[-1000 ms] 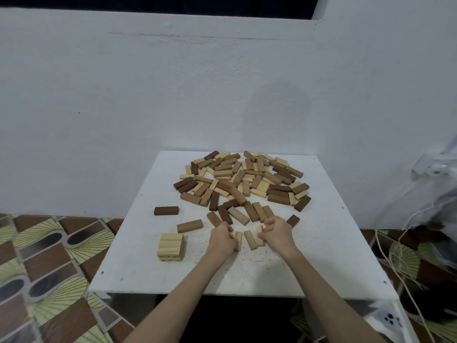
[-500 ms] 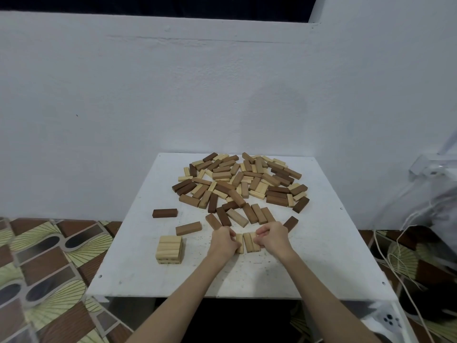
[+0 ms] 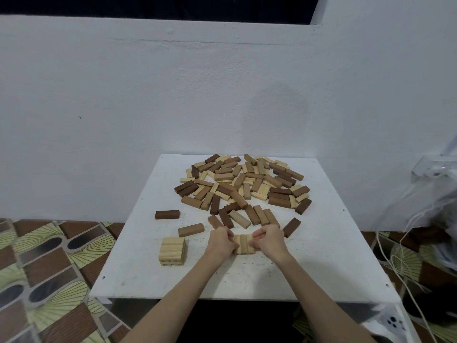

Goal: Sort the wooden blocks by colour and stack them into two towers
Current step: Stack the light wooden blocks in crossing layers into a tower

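Step in hand: squaring up a row of three light blocks (image 3: pixel 244 244) on the white worktop (image 3: pixel 321 243), likely meant as the next layer for the light tower.
Left hand (image 3: pixel 220 242): fingers curled against the left side of the row, pressing inward and gripping it.
Right hand (image 3: pixel 269 240): fingers curled against the right side of the same row, pressing from the opposite way.
Light tower (image 3: pixel 172 251): a short stack of pale blocks near the front left of the worktop, apart from the hands.
Loose pile (image 3: pixel 243 184): mixed dark and light blocks spread over the far half of the worktop, unsorted.
Stray dark blocks: one dark block (image 3: pixel 167 214) lies alone at the left; a mid-brown block (image 3: pixel 191 229) lies between it and the hands; another dark one (image 3: pixel 291 227) lies just right of the right hand.
Dark tower: none visible yet.
How to do it well: keep even pressure from both sides so the three stay flush, lift them level as one, and set them crosswise on the light tower, edges lined up with the layer beneath.
Risk: uneven squeeze could let the middle block slip out during the lift.
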`<state>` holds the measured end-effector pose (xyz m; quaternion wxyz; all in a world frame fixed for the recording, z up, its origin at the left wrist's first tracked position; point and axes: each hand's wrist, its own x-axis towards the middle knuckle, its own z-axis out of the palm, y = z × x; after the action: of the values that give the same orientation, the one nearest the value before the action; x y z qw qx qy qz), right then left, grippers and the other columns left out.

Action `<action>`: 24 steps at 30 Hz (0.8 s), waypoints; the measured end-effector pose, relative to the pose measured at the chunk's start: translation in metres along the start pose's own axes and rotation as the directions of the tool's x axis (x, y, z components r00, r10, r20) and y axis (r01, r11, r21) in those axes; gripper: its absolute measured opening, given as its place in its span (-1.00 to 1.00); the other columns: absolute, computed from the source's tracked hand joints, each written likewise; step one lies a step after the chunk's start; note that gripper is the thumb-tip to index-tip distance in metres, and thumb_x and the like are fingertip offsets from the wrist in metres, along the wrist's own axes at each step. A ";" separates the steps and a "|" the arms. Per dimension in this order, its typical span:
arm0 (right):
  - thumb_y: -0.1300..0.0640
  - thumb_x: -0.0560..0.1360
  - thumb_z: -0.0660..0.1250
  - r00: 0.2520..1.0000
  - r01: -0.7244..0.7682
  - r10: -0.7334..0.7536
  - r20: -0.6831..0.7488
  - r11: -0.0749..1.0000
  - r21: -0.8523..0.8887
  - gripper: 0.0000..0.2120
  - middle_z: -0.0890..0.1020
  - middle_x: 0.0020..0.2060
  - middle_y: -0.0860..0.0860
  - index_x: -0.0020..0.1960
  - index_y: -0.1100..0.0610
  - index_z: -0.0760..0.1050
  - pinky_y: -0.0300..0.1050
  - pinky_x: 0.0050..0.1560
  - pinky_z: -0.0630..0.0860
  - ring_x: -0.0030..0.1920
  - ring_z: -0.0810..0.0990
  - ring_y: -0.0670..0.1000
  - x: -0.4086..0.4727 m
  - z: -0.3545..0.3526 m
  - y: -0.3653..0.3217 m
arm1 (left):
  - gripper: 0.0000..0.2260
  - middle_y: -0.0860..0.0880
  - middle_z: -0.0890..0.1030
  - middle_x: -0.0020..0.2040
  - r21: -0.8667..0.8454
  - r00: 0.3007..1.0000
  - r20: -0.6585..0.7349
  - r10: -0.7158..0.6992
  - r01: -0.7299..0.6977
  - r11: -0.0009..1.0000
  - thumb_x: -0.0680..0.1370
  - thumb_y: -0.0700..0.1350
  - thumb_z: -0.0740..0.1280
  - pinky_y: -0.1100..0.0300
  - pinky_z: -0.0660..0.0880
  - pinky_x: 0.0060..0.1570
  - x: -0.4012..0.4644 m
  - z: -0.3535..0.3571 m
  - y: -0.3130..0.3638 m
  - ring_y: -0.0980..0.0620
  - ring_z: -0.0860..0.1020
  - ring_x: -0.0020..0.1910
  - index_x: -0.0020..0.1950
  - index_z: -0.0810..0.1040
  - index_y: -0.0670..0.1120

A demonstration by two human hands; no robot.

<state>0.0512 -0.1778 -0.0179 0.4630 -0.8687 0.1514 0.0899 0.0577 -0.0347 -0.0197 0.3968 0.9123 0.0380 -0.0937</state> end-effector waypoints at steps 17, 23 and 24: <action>0.28 0.28 0.54 0.915 0.314 -0.238 0.325 0.927 -0.205 -0.19 0.40 0.15 -0.01 0.40 0.00 0.21 -0.35 -0.22 0.41 0.01 0.41 -0.09 -0.009 -0.019 -0.007 | -0.18 -0.10 0.46 0.25 0.093 0.923 0.305 0.235 -0.274 0.957 0.25 -0.18 0.60 0.03 0.38 0.27 0.004 -0.007 -0.005 -0.04 0.40 0.26 0.38 0.22 -0.04; 0.24 0.29 0.56 0.915 0.323 -0.251 0.316 0.926 -0.198 -0.18 0.43 0.12 0.00 0.41 0.02 0.21 -0.36 -0.19 0.40 -0.01 0.43 -0.07 -0.006 -0.015 -0.002 | -0.21 -0.10 0.49 0.23 0.084 0.923 0.273 0.271 -0.303 0.949 0.25 -0.19 0.59 0.08 0.40 0.23 0.006 -0.005 -0.008 -0.03 0.43 0.22 0.36 0.24 -0.06; 0.23 0.29 0.56 0.915 0.322 -0.251 0.314 0.926 -0.196 -0.18 0.43 0.12 -0.01 0.42 0.01 0.21 -0.36 -0.19 0.40 -0.01 0.43 -0.07 -0.005 -0.015 -0.002 | -0.21 -0.10 0.50 0.23 0.088 0.923 0.270 0.275 -0.308 0.947 0.26 -0.19 0.59 0.09 0.40 0.22 0.006 -0.005 -0.009 -0.03 0.43 0.21 0.36 0.24 -0.06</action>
<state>0.0471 -0.1881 -0.0065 0.3778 -0.9097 -0.0586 0.1620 0.0634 -0.0255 -0.0240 0.3484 0.9118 -0.1554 -0.1521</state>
